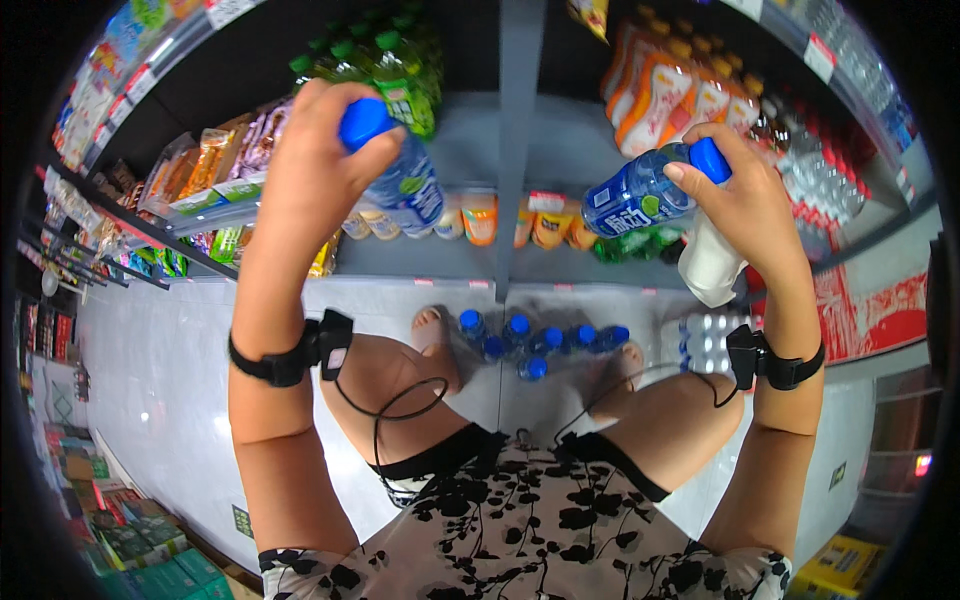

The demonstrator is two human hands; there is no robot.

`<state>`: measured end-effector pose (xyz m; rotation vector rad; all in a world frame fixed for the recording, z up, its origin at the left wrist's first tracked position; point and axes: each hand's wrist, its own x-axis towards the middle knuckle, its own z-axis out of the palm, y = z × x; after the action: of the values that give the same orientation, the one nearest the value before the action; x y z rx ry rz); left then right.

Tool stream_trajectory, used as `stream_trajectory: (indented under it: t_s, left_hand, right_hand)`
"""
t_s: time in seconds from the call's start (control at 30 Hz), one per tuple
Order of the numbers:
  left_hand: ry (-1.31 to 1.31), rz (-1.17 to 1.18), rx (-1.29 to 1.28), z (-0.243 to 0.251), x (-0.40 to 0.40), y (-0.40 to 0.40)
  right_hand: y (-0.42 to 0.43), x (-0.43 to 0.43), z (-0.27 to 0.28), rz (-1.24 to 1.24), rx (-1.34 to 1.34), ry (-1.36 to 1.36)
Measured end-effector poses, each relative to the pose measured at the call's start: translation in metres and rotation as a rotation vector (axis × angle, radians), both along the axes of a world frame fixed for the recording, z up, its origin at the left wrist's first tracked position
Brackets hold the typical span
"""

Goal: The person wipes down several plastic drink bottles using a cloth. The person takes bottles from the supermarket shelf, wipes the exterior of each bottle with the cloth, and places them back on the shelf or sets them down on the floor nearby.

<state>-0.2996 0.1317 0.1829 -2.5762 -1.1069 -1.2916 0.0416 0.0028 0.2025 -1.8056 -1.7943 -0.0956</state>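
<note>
My left hand (330,142) grips a blue-capped plastic drink bottle (411,184) near its cap, held upright but tilted before the left shelf bay, just in front of green-capped bottles (405,94). In my right hand (739,187) is a second bottle of the same kind (637,195), lying nearly sideways with its cap to the right. A white cloth or paper (709,262) hangs below my right hand; whether it is held cannot be told. Several more blue-capped bottles (551,341) stand on the floor between my feet.
A grey shelf post (519,135) divides the two bays. Orange-labelled bottles (667,97) fill the upper right; snack boxes (202,169) line the left. Jars and cups (480,221) sit on the lower shelf. A pack of bottles (701,341) stands by my right knee. Black cables (412,390) cross my legs.
</note>
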Motion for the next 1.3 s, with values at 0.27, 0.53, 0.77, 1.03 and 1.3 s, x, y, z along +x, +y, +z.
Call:
stream_trajectory:
  t_s: [0.27,0.53,0.77,1.03,1.3]
  left_hand:
    - [0.114,-0.096,-0.428,-0.119,0.01,-0.047]
    - [0.135,-0.142,-0.637,-0.245,0.064,-0.056]
    - [0.119,-0.164,-0.609,-0.279,0.114,-0.05]
    - [0.258,-0.201,-0.756,-0.35,0.176,-0.039]
    - [0.475,-0.138,-0.872,-0.448,0.204,-0.025]
  right_hand:
    - [-0.046,0.01,-0.101,0.031,-0.255,0.014]
    - [-0.069,0.005,-0.178,-0.005,-0.292,-0.037]
    - [-0.074,0.016,-0.188,-0.027,-0.273,0.024]
    - [-0.067,0.028,-0.2,-0.086,-0.254,0.007]
    - [-0.058,0.038,-0.217,-0.057,-0.305,0.062]
